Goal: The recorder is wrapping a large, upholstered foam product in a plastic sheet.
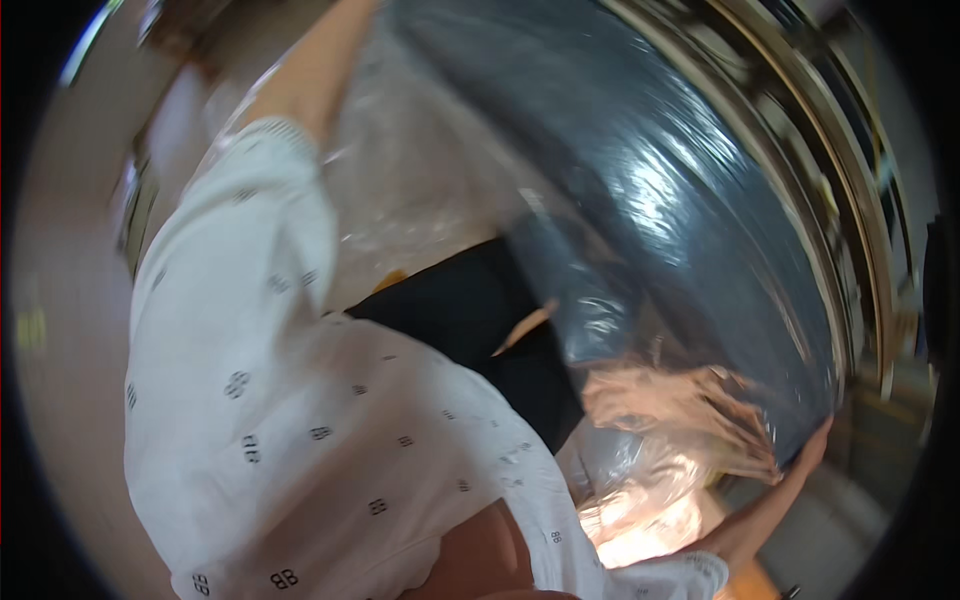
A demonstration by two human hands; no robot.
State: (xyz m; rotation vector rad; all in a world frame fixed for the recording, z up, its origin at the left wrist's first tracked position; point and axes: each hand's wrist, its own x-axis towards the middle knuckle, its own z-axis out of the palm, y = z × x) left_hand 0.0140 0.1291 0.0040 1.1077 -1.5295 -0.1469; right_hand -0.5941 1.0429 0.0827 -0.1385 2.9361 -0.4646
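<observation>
A large, dark, flat thing (690, 210) in shiny clear plastic film is spread across the upper right, in front of my body. My right hand (812, 450) grips its lower right edge, where the film is bunched. More loose, crinkled clear film (420, 190) hangs to the left, beside my left forearm (300, 95). That arm reaches up past the top rim, so my left hand is out of the picture. What the film encloses is too blurred to name.
Long metal-looking rails or shelf edges (850, 150) curve along the right side. Pale floor (70, 400) shows at the left. My dark-clad legs (470, 300) are under the film. Bright light falls on the film at the lower right.
</observation>
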